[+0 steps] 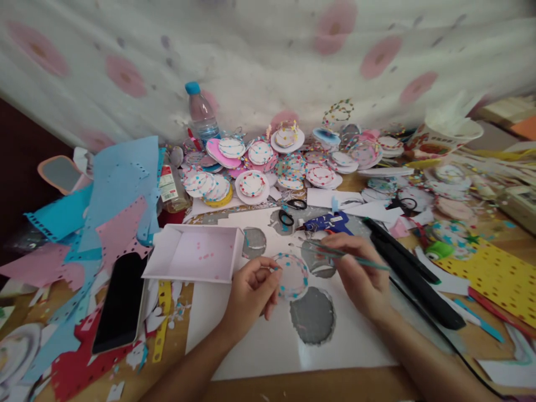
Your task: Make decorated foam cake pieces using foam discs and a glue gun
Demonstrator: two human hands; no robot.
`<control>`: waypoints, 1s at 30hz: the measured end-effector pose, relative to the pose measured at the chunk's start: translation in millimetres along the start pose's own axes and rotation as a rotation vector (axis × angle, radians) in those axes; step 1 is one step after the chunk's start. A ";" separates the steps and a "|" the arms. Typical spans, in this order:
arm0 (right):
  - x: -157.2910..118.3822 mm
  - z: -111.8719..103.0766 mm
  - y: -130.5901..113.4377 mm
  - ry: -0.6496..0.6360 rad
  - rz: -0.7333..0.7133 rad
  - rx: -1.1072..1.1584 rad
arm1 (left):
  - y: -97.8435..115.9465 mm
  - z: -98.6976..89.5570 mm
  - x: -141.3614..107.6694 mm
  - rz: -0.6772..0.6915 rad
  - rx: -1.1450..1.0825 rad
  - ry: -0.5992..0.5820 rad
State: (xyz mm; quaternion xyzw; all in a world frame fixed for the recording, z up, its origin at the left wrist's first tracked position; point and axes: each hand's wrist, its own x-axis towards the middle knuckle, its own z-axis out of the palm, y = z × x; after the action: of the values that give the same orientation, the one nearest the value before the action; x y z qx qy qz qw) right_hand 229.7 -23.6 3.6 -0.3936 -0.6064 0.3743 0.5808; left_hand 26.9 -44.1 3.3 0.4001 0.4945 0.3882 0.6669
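Observation:
Over the white sheet (251,346), my left hand (255,287) pinches the left edge of a small ring (292,276) dotted with red and blue beads. To its right, my right hand (360,271) is closed around thin greenish tweezers (355,258), whose tips point left above the ring and look blurred. Dark round openings show in the white sheet beside and below the ring. Left of the ring stands an open white box (205,254) with a few pink dots inside. A blue glue gun (329,223) lies just beyond my right hand.
Many beaded paper discs (252,184) are piled at the back by a water bottle (203,114). A phone (121,298) and coloured sheets lie left. Black scissors (293,209) lie behind the ring; a black straightener-like tool (414,279) with a cable is at right.

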 end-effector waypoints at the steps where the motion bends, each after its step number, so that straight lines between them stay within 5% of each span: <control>1: -0.7 0.3 -1.6 -0.044 -0.076 -0.075 | -0.4 -0.1 0.9 -0.006 -0.020 -0.004; 7: 0.6 0.8 -7.7 -0.282 -0.350 -0.317 | 0.0 0.7 3.6 -0.021 -0.073 0.006; 12: 4.8 2.0 -9.0 -0.160 -0.273 -0.299 | 3.2 2.7 3.5 -0.037 -0.067 0.036; 17: 4.5 6.0 -8.9 -0.169 -0.209 -0.256 | 3.4 2.8 3.6 -0.040 -0.055 0.053; 22: -0.1 3.9 -9.1 -0.162 -0.284 -0.262 | -0.4 1.2 4.3 -0.023 -0.076 0.032; 30: -3.0 -4.6 1.0 -0.445 -0.572 -0.373 | 3.4 2.8 4.4 -0.021 -0.091 0.040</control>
State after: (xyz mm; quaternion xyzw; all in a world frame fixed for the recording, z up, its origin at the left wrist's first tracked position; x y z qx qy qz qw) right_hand 234.4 -25.9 1.7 -0.2172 -0.8597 0.1572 0.4347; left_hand 30.1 -39.3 5.4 0.3563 0.4938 0.4111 0.6783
